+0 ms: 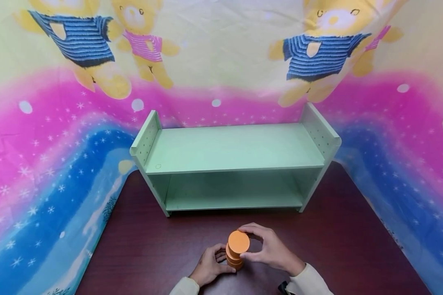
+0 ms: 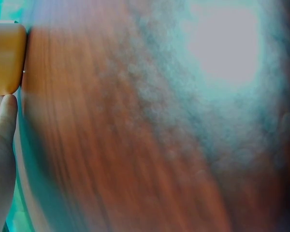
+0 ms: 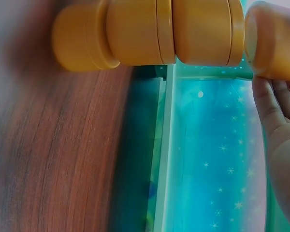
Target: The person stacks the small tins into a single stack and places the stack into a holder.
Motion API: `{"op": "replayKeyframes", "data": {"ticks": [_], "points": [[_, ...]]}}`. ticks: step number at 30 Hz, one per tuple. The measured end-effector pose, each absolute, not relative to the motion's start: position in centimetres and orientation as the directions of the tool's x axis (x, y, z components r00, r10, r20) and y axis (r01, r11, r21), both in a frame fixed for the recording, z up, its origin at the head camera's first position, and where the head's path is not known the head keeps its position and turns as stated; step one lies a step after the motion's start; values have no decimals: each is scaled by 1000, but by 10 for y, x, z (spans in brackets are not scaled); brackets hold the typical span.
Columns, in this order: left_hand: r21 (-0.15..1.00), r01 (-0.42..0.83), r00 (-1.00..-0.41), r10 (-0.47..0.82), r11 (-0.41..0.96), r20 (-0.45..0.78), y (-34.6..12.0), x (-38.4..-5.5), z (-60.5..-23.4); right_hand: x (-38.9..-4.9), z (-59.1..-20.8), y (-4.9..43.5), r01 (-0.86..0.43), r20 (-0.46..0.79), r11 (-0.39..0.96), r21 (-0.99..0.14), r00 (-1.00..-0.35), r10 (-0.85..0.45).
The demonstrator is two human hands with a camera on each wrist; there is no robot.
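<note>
Orange round jars with lids stand in an upright stack [image 1: 234, 264] on the table near its front edge. My right hand [image 1: 271, 248] grips one more orange jar [image 1: 238, 241] between thumb and fingers, right above the stack. In the right wrist view this held jar [image 3: 275, 41] is slightly tilted, with a narrow gap to the top of the three stacked jars [image 3: 140, 34]. Low down, my left hand [image 1: 210, 264] curls round the stack's left side, thumb at the front. The left wrist view catches only part of a jar [image 2: 7, 58] and some fingers.
A pale green two-tier shelf [image 1: 232, 147] with raised side panels stands behind the hands. Beneath everything is a dark reddish wooden table [image 1: 133, 254]. A curtain [image 1: 214, 61] printed with bears and snowflakes hangs at the back and both sides.
</note>
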State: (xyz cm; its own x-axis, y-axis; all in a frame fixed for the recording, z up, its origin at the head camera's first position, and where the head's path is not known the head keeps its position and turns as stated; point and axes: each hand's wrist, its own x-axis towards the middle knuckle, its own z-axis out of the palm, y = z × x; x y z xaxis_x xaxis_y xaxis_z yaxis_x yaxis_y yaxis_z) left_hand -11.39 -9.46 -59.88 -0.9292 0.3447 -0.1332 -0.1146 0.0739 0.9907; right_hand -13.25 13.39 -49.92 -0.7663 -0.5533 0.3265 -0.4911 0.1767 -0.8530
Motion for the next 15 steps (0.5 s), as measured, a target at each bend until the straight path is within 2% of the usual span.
{"op": "replayKeyframes", "data": {"ticks": [15], "points": [[994, -85, -932, 346, 74, -105, -95, -115, -601, -131, -502, 133, -483, 314, 186, -856, -770, -556]]}}
